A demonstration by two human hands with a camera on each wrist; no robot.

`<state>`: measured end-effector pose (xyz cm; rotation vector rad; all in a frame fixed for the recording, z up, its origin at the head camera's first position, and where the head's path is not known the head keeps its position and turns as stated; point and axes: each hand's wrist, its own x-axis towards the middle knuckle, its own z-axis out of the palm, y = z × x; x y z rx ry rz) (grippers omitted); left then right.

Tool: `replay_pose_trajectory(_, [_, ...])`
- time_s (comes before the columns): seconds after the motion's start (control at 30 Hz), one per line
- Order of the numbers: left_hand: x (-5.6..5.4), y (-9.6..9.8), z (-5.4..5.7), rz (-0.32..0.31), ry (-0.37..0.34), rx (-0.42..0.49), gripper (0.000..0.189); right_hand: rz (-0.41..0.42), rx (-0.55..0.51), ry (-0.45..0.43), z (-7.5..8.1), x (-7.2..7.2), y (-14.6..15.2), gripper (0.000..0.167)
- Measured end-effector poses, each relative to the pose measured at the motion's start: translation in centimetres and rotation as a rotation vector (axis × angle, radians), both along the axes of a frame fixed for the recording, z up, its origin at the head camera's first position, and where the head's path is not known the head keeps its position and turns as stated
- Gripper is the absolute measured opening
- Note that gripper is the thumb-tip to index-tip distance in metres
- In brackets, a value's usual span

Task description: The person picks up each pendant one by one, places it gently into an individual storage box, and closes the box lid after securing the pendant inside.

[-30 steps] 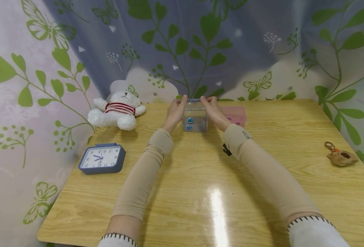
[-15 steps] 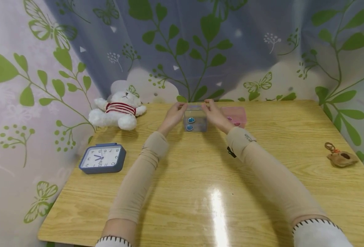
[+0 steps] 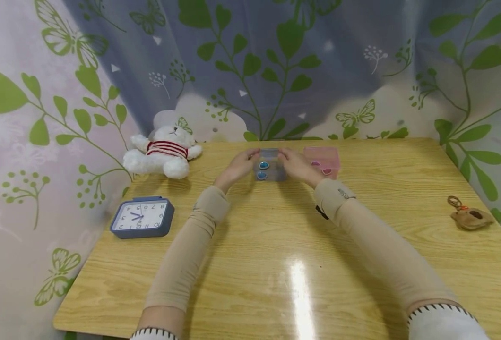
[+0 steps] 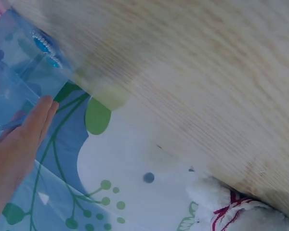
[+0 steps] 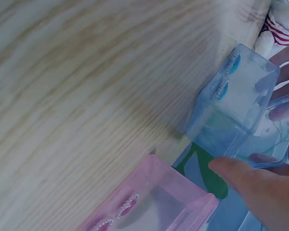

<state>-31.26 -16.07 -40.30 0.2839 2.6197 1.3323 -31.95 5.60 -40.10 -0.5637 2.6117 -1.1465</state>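
A clear blue plastic box (image 3: 270, 174) with two blue gem stickers stands near the table's back edge. Its lid (image 5: 282, 137) is raised at the back of the box in the right wrist view. My left hand (image 3: 239, 166) holds the lid's left side, fingertips showing at its rim in both wrist views. On the opposite side my right hand (image 3: 297, 165) pinches the lid, its thumb extended along the edge. Right beside the right hand is a clear pink box (image 3: 322, 158) with pink gem stickers.
A white plush bear (image 3: 165, 151) in a striped shirt sits at the back left. In front of it lies a blue clock (image 3: 142, 218). A brown keychain pouch (image 3: 471, 218) is on the table (image 3: 250, 264) at the far right. A patterned curtain (image 3: 340, 71) hangs behind.
Both hands have moved down and slightly nearer with the lid, whose top edge now shows lower over the blue box. The box body has stayed in place, and more of the pink box shows.
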Motion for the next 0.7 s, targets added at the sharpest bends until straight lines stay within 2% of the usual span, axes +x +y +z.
replay_pose_trajectory(0.2, [0.3,0.0,-0.6,-0.008,0.02,-0.051,0.055,0.01,0.093,0.054,-0.7,0.1,-0.3,0.055])
replay_pose_trajectory(0.43, [0.4,0.2,-1.5,-0.028,0.092,-0.104,0.051,0.025,0.142,0.081,-1.6,0.3,-0.4,0.057])
replay_pose_trajectory(0.7, [0.7,0.4,-1.6,-0.031,0.117,-0.14,0.053,0.007,0.2,0.137,-2.1,0.5,-0.7,0.055])
